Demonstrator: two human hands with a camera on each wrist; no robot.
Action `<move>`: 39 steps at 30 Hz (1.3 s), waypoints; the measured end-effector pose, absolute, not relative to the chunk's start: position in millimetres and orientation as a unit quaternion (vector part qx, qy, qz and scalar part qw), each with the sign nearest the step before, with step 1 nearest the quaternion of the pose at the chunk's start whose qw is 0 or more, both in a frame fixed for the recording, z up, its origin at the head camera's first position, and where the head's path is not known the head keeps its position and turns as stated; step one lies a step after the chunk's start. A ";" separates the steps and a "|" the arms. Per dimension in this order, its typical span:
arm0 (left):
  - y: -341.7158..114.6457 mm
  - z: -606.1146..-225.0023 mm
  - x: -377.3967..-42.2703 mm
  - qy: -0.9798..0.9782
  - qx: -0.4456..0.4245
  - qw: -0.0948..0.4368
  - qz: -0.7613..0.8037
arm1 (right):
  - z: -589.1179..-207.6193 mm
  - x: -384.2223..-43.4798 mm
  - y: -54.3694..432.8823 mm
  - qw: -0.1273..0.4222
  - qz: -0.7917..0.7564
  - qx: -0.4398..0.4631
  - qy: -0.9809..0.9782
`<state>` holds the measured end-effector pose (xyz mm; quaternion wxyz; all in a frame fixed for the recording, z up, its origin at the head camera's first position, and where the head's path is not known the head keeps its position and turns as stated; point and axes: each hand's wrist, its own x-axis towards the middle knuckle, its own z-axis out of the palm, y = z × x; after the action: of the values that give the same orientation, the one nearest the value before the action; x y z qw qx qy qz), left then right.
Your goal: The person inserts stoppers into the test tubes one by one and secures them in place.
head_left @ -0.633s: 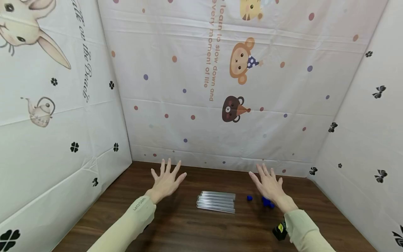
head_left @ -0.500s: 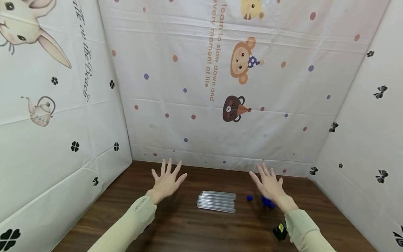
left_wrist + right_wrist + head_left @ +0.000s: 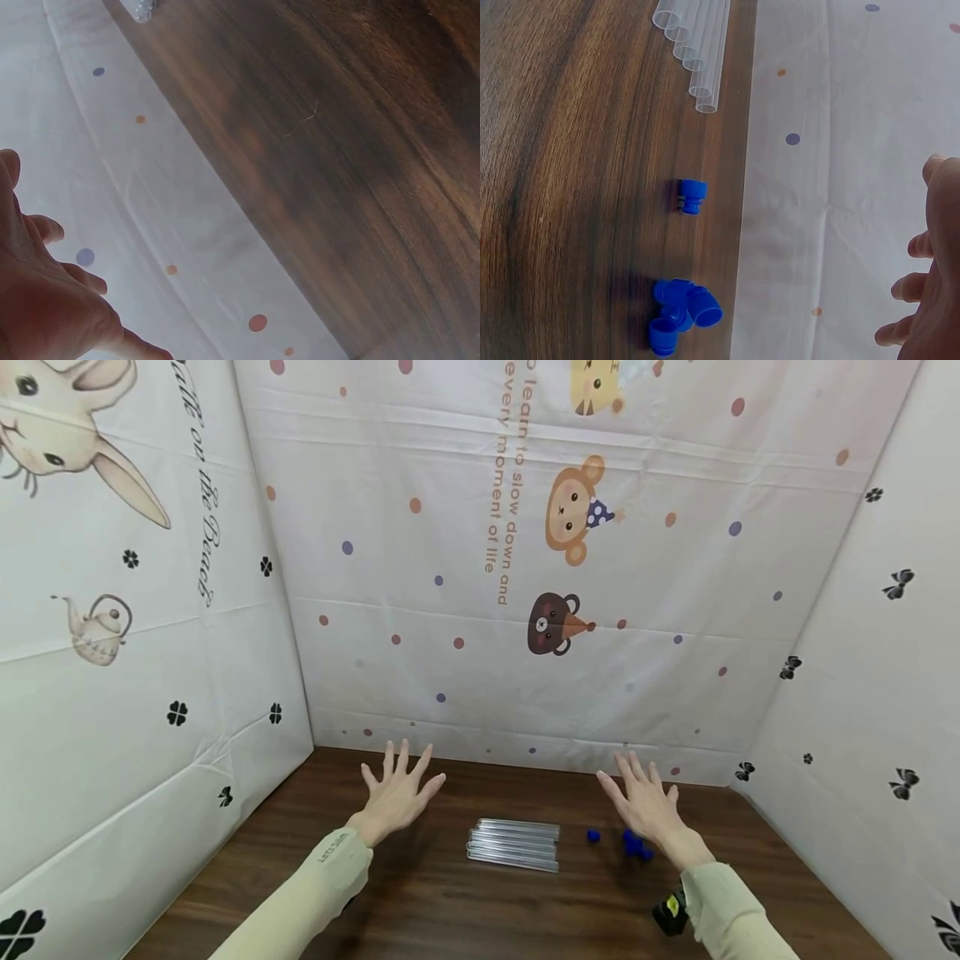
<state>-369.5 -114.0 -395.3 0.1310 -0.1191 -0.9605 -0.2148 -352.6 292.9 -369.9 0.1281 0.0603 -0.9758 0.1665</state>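
My left hand (image 3: 392, 797) is held out over the left part of the table with its fingers spread, palm down and holding nothing. Spread in the same way, my right hand (image 3: 647, 806) hangs over the right part, also holding nothing. Between them, nearer the right hand, several clear plastic tubes (image 3: 513, 844) lie side by side. Next to their right ends sits a single small blue plastic connector (image 3: 692, 196). A joined blue branching connector (image 3: 676, 306) lies close under the right hand, partly overlapped by it in the head view.
The dark wooden table (image 3: 450, 910) ends at a white printed back sheet (image 3: 480, 693). Similar sheets form a left wall (image 3: 150, 685) and a right wall (image 3: 847, 710). A small black box (image 3: 670, 912) with a yellow mark shows beside the right cuff.
The head view has tipped up slightly, so the scene sits a little lower. My right hand has drifted slightly to the right; the tubes and connectors stay put on the table.
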 end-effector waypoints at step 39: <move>-105.0 -396.4 -374.5 -0.963 -0.130 0.137 -0.190 | -375.6 -361.4 295.4 0.114 0.157 0.058 -0.979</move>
<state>-374.5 -105.0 -396.4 0.1375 -0.1296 -0.9634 -0.1900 -361.4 295.4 -375.6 0.1143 0.0583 -0.9792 0.1569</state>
